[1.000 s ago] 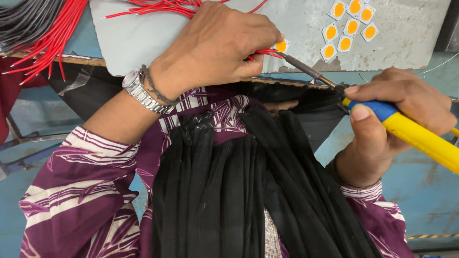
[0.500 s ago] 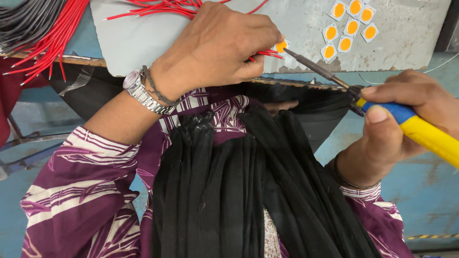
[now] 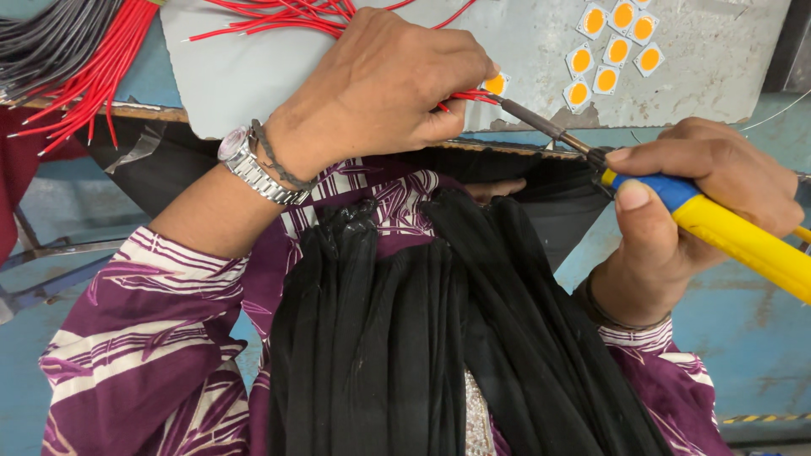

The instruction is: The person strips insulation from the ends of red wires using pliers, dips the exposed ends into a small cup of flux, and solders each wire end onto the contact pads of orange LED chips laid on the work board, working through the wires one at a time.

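Two hands meet at one small white square with an orange centre (image 3: 495, 83), lying on the near edge of the grey work board (image 3: 253, 76). Far left of that square, bundles of grey and red wires (image 3: 76, 59) hang off the bench. Your left hand (image 3: 389, 84) is curled tight over the square, pinching a red wire (image 3: 460, 95) down against it, likely so it stays put. Right of the square, your right hand (image 3: 684, 190) grips the soldering iron (image 3: 718, 232) by its blue and yellow handle, tip angled in to the wire. Beyond, spare squares (image 3: 612, 42) sit clustered up-right.
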`<state>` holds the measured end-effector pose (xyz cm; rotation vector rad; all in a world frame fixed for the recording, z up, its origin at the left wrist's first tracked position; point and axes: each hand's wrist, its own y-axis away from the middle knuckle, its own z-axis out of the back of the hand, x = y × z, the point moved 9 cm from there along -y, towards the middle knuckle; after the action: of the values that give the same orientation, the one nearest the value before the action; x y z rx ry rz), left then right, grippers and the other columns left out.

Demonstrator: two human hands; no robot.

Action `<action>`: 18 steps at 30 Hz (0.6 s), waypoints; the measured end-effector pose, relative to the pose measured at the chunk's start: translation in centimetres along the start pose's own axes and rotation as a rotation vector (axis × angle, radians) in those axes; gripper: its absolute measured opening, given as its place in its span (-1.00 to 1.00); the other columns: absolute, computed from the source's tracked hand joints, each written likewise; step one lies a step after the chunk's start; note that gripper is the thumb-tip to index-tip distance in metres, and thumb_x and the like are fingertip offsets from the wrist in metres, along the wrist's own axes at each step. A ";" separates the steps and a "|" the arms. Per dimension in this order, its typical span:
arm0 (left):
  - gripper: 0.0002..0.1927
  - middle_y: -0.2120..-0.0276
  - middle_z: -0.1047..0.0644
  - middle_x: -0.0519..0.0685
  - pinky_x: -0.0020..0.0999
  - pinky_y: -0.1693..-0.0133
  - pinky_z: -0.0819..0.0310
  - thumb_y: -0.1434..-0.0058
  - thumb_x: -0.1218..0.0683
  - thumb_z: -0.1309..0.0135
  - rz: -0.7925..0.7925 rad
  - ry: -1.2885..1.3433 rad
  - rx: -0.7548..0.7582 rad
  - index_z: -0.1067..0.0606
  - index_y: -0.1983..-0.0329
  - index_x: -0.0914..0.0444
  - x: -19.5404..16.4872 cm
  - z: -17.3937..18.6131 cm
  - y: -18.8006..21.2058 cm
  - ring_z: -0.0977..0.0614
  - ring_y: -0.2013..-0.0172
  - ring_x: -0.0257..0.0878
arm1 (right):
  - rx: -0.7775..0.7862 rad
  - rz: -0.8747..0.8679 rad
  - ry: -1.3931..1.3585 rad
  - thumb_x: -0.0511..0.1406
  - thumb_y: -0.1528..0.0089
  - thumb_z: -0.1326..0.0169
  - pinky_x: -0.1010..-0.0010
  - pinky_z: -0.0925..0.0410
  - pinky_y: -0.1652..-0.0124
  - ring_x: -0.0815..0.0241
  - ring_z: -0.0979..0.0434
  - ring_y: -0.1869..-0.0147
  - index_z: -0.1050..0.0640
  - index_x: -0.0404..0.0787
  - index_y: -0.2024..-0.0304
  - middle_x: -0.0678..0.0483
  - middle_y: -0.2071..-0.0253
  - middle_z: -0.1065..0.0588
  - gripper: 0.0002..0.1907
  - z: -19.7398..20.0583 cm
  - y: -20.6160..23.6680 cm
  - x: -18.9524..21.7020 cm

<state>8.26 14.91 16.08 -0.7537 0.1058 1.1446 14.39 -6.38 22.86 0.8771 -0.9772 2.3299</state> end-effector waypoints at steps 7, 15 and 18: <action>-0.80 0.23 -0.59 -0.19 -0.14 0.37 -0.31 -0.15 0.14 -0.15 0.009 0.005 0.002 -0.59 0.14 0.18 0.0 -0.1 0.0 -0.57 0.39 -0.09 | 0.034 0.027 -0.005 -0.21 -0.35 -0.24 0.48 -0.21 0.42 0.17 -0.42 0.51 -0.58 -0.48 0.27 -0.10 0.48 -0.50 -0.63 0.1 -0.1 -0.3; -0.75 0.22 -0.59 -0.19 -0.15 0.43 -0.30 -0.17 0.11 -0.19 0.005 0.005 0.000 -0.59 0.07 0.18 0.0 0.0 -0.1 -0.56 0.41 -0.08 | -0.034 0.007 -0.086 -0.26 -0.38 -0.26 0.50 -0.21 0.39 0.17 -0.41 0.47 -0.57 -0.48 0.17 -0.09 0.43 -0.49 -0.68 1.7 1.2 -1.7; -0.73 0.24 -0.58 -0.18 -0.15 0.43 -0.31 -0.17 0.11 -0.20 0.013 0.006 0.017 -0.60 0.05 0.17 0.0 -0.1 -0.2 -0.56 0.41 -0.08 | -0.032 0.012 -0.080 -0.28 -0.36 -0.26 0.51 -0.20 0.41 0.15 -0.44 0.46 -0.57 -0.48 0.15 -0.10 0.44 -0.48 -0.70 1.9 1.3 -2.2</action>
<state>8.49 14.79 16.10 -0.7418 0.1257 1.1528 15.82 -9.01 21.81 0.9599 -1.0527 2.2983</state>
